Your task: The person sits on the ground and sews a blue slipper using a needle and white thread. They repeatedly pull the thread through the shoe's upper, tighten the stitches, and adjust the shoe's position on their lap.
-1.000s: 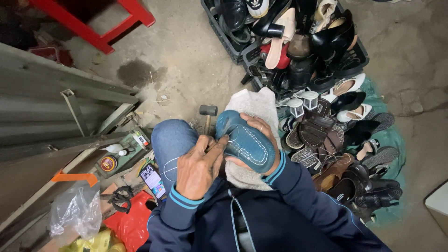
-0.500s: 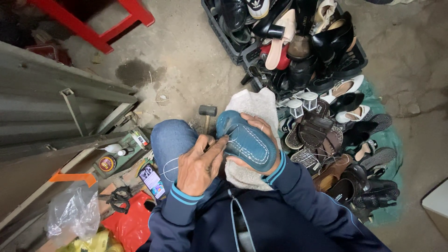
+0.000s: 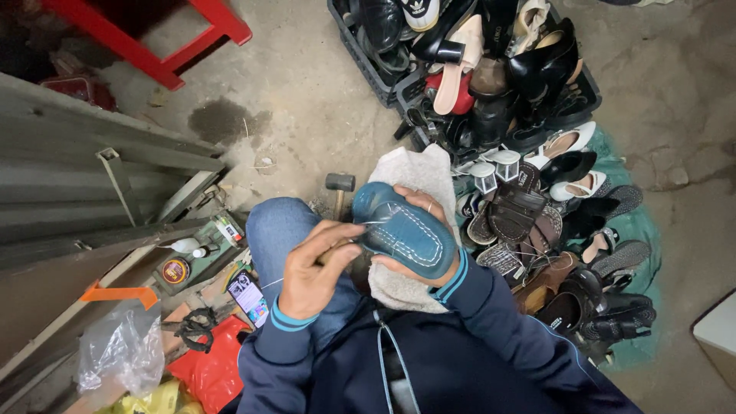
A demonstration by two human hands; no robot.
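A blue shoe (image 3: 405, 230) lies sole up over a white fleecy cloth (image 3: 418, 180) on my lap, with a line of white stitching around the sole's edge. My right hand (image 3: 420, 264) grips it from underneath and behind, fingers curled over its far side. My left hand (image 3: 310, 270) pinches a thin tool with a wooden handle (image 3: 341, 249) against the sole's near edge, and a pale thread runs from there. Dark blue sleeves with light blue cuffs cover both my arms.
A hammer (image 3: 338, 188) lies on the concrete by my knee. A black crate (image 3: 468, 77) of shoes stands ahead, with more shoes (image 3: 567, 230) piled on a green cloth at the right. At the left are a phone (image 3: 248, 295), small tins and bottles (image 3: 186, 257), plastic bags (image 3: 119, 356) and a red stand (image 3: 153, 46).
My left hand has shifted slightly left along the sole's edge, drawing the tool and thread outward. The shoe and right hand have stayed in place.
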